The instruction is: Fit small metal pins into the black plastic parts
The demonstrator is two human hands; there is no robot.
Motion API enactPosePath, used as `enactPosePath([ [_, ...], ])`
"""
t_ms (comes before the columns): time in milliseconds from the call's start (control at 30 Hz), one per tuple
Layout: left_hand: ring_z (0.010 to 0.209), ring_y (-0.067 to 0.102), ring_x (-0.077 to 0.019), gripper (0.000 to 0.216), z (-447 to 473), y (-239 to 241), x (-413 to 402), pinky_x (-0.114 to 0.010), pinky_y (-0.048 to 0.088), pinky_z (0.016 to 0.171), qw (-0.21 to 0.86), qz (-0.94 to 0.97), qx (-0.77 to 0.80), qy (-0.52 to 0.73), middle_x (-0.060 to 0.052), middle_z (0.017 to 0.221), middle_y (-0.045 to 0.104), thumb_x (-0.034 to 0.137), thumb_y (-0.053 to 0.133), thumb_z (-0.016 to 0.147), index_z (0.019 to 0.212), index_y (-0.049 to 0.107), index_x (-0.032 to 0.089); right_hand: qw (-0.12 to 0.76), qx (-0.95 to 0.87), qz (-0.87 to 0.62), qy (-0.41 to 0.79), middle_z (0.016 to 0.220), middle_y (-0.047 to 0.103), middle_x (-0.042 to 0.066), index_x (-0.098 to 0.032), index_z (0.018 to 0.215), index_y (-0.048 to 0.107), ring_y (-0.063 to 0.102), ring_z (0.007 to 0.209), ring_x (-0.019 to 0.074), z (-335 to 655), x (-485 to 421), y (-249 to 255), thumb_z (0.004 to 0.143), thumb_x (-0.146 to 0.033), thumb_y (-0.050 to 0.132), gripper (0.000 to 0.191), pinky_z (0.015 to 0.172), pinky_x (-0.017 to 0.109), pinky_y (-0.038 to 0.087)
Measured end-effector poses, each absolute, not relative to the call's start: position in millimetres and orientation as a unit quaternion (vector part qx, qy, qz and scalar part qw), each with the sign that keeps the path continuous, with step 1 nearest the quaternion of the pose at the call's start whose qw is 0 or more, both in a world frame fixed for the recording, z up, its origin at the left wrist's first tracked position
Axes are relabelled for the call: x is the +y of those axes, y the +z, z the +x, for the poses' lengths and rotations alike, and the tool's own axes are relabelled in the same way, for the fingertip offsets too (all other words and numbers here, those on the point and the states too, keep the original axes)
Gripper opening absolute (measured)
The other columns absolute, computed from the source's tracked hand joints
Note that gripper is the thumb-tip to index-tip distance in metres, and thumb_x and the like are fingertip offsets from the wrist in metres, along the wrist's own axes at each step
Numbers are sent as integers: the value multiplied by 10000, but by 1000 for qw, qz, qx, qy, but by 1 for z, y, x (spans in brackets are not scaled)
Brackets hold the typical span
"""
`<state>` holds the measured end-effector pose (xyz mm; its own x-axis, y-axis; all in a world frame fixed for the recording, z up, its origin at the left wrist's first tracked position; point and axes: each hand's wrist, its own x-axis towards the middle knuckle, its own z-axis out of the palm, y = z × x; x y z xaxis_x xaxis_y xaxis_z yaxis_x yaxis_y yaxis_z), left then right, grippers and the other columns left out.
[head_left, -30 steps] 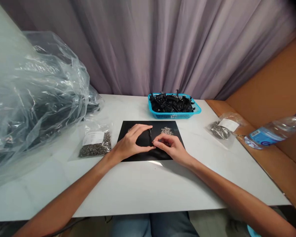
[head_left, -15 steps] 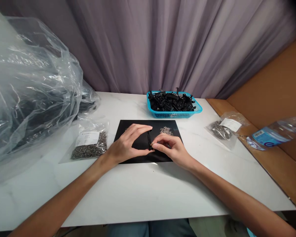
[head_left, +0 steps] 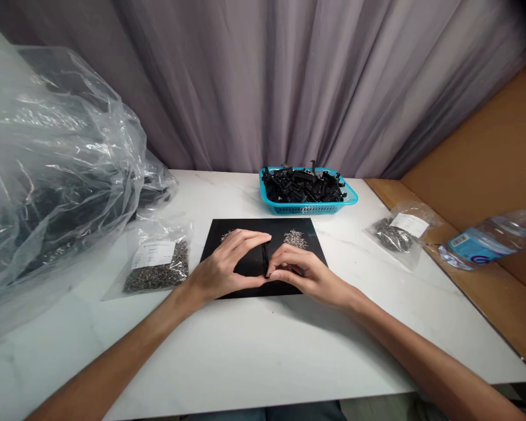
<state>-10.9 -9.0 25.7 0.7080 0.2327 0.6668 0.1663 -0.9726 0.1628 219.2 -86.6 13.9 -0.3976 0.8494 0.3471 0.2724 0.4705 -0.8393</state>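
Note:
Between the thumb and fingers of my left hand [head_left: 228, 260] stands a narrow black plastic part [head_left: 265, 257], gripped at its two ends. My right hand [head_left: 307, 272] is closed at the part's lower end, thumb and fingertips pinched together there. Whatever small piece the right fingertips may hold is too small and hidden to name. Below both hands lies a black mat [head_left: 245, 225]. A pile of small shiny metal pieces [head_left: 295, 238] rests on its right side, and a second small pile [head_left: 226, 235] shows partly behind my left hand.
A blue basket [head_left: 309, 209] full of black plastic parts stands at the back. Bags of small metal pieces lie left [head_left: 155, 266] and right [head_left: 392, 234]. A large clear plastic bag [head_left: 70, 158] fills the far left. A water bottle [head_left: 482, 242] lies on cardboard [head_left: 499, 146] at right.
My right fingertips have shifted slightly and press closer against the lower end of the black part. My left hand keeps its hold. The whole view has tipped up a little.

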Motion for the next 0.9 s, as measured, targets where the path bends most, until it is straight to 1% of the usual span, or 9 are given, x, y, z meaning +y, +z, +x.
enactPosePath([
  [100, 1188, 654, -264, 667, -11, 25, -10, -446, 593, 997, 47, 926, 101, 361, -118, 1265, 671, 239, 777, 870, 1459, 465, 207, 384, -776, -355, 353, 1064, 637, 72, -229, 1031, 719, 611, 977, 200, 221, -86, 14, 1044, -418, 573, 239, 869, 348, 519],
  [267, 1218, 639, -264, 647, -12, 20, -10, -455, 572, 1042, 61, 929, 102, 351, -126, 1277, 660, 198, 760, 868, 1444, 466, 201, 372, -763, -368, 379, 1099, 613, 60, -225, 1005, 721, 602, 946, 179, 222, -87, 17, 1012, -392, 632, 190, 788, 307, 509],
  [467, 1230, 632, -272, 631, -11, 17, -8, -471, 562, 1044, 59, 932, 100, 342, -129, 1295, 653, 188, 734, 875, 1443, 459, 197, 370, -742, -386, 405, 1031, 672, 37, -218, 945, 702, 590, 882, 169, 219, -89, 15, 998, -383, 649, 181, 747, 305, 471],
  [600, 1215, 634, -266, 643, -10, 19, -8, -463, 562, 1044, 63, 928, 110, 350, -126, 1281, 657, 175, 748, 869, 1444, 461, 195, 386, -720, -402, 414, 1037, 678, 30, -216, 1002, 690, 553, 795, 146, 219, -89, 14, 984, -374, 670, 161, 720, 298, 461],
  [667, 1208, 636, -263, 646, -10, 20, -9, -456, 565, 1037, 64, 926, 113, 354, -121, 1279, 658, 177, 753, 866, 1444, 466, 197, 392, -720, -400, 410, 1041, 680, 33, -214, 1012, 691, 558, 805, 149, 218, -90, 14, 984, -362, 671, 152, 721, 298, 459],
  [767, 1201, 642, -266, 643, -10, 20, -9, -454, 569, 1028, 66, 924, 112, 359, -115, 1275, 663, 194, 760, 864, 1441, 476, 204, 391, -732, -394, 394, 1031, 686, 36, -211, 977, 698, 590, 858, 161, 217, -90, 16, 989, -331, 666, 125, 733, 299, 461],
  [900, 1196, 645, -274, 649, -11, 18, -9, -459, 566, 1037, 68, 924, 106, 360, -121, 1275, 666, 207, 764, 867, 1448, 477, 199, 388, -749, -393, 367, 1005, 691, 33, -215, 975, 701, 600, 863, 165, 218, -91, 18, 988, -294, 670, 86, 737, 302, 473],
])
